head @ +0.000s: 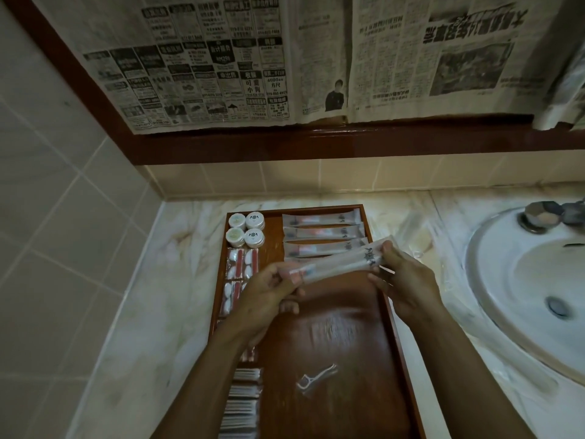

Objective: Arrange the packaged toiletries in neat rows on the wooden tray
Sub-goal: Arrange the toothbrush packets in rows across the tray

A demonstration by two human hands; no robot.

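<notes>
Left column: round tubs (pixel 246 229), cotton packets (pixel 242 267) and flat sachets (pixel 243 403) already line the wooden tray (pixel 394 312) – a sweeping forearm could knock them askew.
Left hand (pixel 269 299): fingers pinch one end of the long packet (pixel 335 263), held above the tray.
Loose floss pick (pixel 316 377): lies alone mid-tray, likely to get buried.
Stacked row: three long packets (pixel 323 234) lie at the far right – the new one may land crooked or overlapping.
Right hand (pixel 402 280): fingertips grip the other end; uneven release would skew it.
</notes>
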